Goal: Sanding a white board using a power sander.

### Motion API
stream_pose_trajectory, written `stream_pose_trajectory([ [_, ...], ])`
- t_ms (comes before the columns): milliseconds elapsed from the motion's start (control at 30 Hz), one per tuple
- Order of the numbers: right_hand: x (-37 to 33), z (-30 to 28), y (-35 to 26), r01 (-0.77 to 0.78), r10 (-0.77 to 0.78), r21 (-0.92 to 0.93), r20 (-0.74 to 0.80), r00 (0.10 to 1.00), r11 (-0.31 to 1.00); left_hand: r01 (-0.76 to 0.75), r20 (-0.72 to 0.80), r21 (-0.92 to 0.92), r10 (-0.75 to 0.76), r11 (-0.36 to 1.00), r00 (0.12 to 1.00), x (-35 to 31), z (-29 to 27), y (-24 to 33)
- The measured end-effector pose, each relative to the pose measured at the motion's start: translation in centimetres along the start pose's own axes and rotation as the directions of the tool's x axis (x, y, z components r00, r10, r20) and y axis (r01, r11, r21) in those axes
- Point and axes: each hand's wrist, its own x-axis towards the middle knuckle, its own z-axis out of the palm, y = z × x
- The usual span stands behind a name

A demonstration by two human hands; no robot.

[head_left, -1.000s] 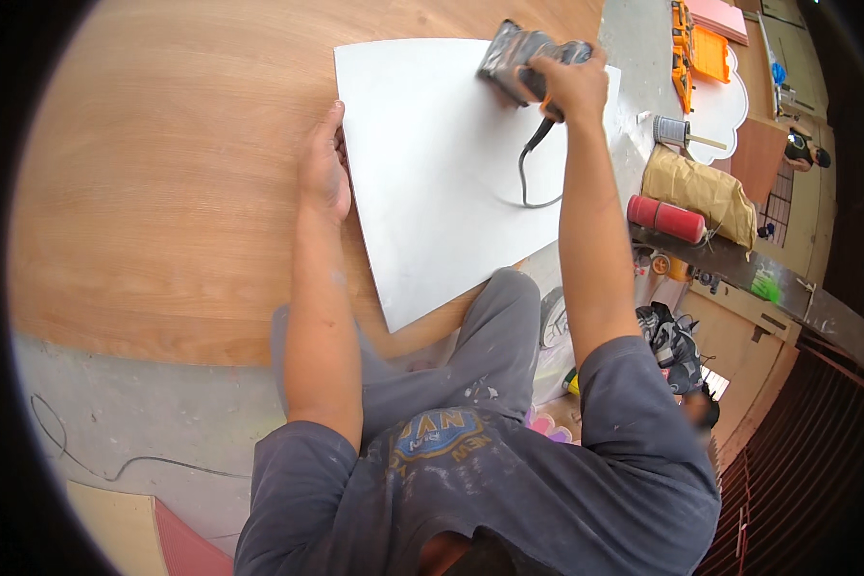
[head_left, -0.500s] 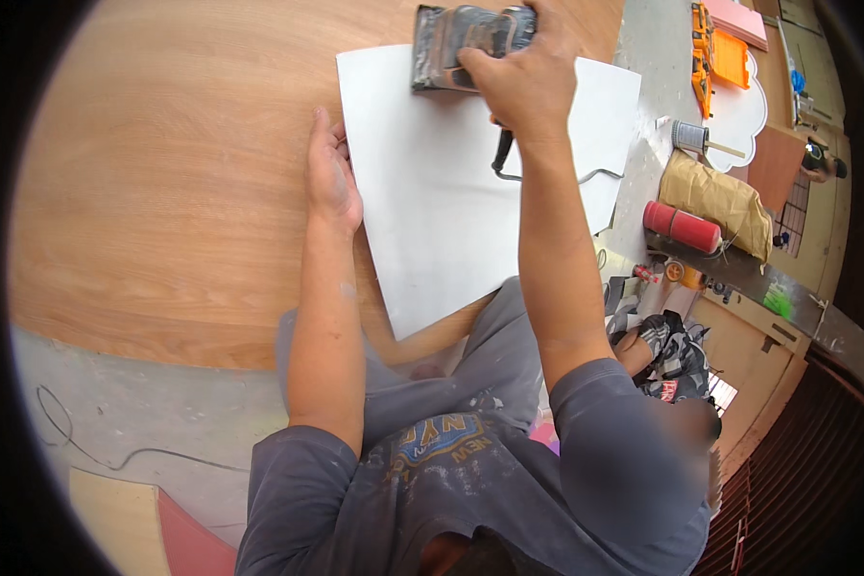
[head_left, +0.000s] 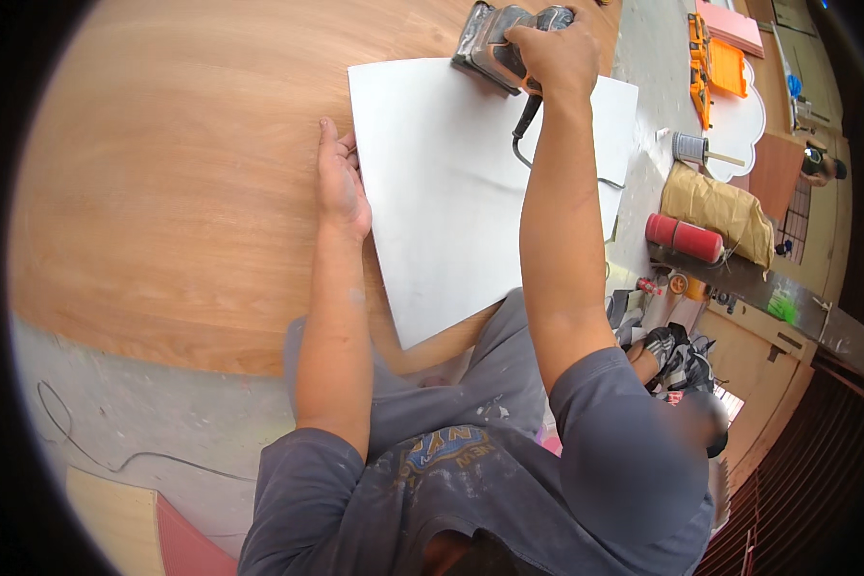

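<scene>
My right hand (head_left: pixel 547 53) is clamped on the sander (head_left: pixel 494 43) at the white panel's (head_left: pixel 461 192) far edge; left hand (head_left: pixel 341 182) lies flat, fingers together, pinning its left edge.

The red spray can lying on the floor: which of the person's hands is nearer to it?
Right. The right hand grips the sander, nearer the red spray can; the left hand rests at the white sheet's far edge.

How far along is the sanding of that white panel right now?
Done: cannot be judged; the white panel looks evenly matte, with no clear sanded or unsanded zones. In hand: the right hand grips the grey sander at the panel's far edge, while the left hand presses its left edge on the plywood sheet. Left: unclear.
</scene>
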Motion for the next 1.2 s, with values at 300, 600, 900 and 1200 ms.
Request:
stream_pose_trajectory([
  [300,-8.2,2.5,0.1,0.498,-0.495,0.056,-0.065,0.867,0.865,0.042,0.01,-0.086,-0.041,0.995,0.999,0.5,-1.3,-0.2],
  [600,-8.4,-0.4,6.5,0.517,-0.518,0.036,0.094,0.85,0.855,0.012,0.024,-0.091,-0.01,0.996,1.0,0.1,-0.4,0.3],
  [900,-4.4,-1.6,6.4,0.243,-0.243,0.03,0.24,0.94,0.97,-0.016,-0.019,-0.075,0.014,0.997,1.0,-0.2,-0.6,0.5],
  [1200,-7.3,-1.3,5.8,0.419,-0.414,0.01,0.17,0.894,0.908,-0.012,0.0,-0.09,0.012,0.996,1.0,-0.1,-0.4,0.3],
])
